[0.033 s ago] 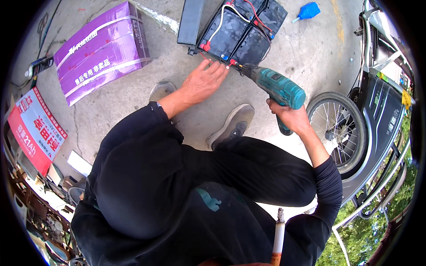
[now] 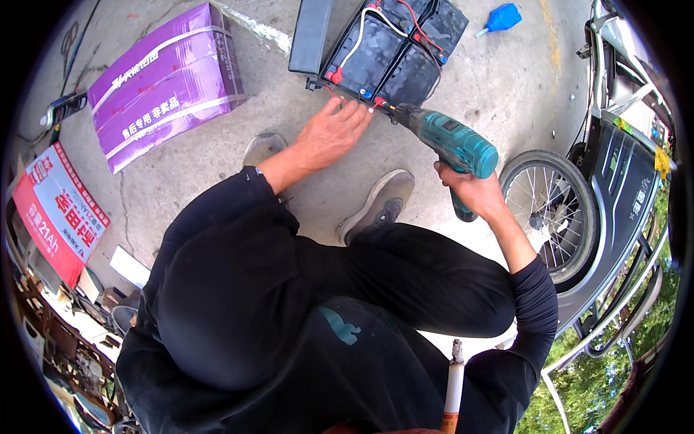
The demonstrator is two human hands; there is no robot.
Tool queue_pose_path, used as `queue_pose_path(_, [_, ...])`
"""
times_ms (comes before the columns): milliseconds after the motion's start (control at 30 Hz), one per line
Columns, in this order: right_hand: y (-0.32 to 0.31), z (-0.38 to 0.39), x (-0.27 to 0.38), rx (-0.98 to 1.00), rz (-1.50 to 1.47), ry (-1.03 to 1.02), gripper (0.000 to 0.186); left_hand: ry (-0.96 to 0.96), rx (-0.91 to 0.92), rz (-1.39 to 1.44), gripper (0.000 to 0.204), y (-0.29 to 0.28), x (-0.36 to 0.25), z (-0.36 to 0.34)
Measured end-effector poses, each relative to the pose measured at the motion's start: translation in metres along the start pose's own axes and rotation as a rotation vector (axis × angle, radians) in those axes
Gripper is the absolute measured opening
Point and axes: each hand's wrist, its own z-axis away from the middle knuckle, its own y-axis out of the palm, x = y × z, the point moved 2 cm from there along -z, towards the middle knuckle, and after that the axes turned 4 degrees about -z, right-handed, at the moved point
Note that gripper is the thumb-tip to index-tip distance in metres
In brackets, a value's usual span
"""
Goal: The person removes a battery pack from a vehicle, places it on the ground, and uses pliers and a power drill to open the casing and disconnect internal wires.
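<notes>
My right hand (image 2: pixel 473 189) is wrapped around the grip of a teal and black cordless drill (image 2: pixel 457 142). The drill points left, its bit meeting a red-capped terminal at the near edge of a black battery pack (image 2: pixel 369 54). Beside that terminal, my left hand (image 2: pixel 332 135) has its fingers bent and close together on a thin red wire (image 2: pixel 331 91); the fingertips partly hide the wire. White, red and dark leads run across the top of the pack between coloured terminals. A long black case part (image 2: pixel 311 36) lies against the pack's left side.
A strapped purple carton (image 2: pixel 170 87) stands at left, above a red and white box panel (image 2: pixel 61 213). A blue squeeze bulb (image 2: pixel 504 18) lies at far right. The spoked wheel (image 2: pixel 551 217) of a two-wheeler is near my right arm. A burning cigarette (image 2: pixel 453 394) shows at the lower edge.
</notes>
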Motion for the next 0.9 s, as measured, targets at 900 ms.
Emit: queue_pose_path(900, [-0.004, -0.022, 0.037, -0.06, 0.588, -0.171, 0.02, -0.038, -0.179, 0.136, 0.02, 0.013, 0.012, -0.024])
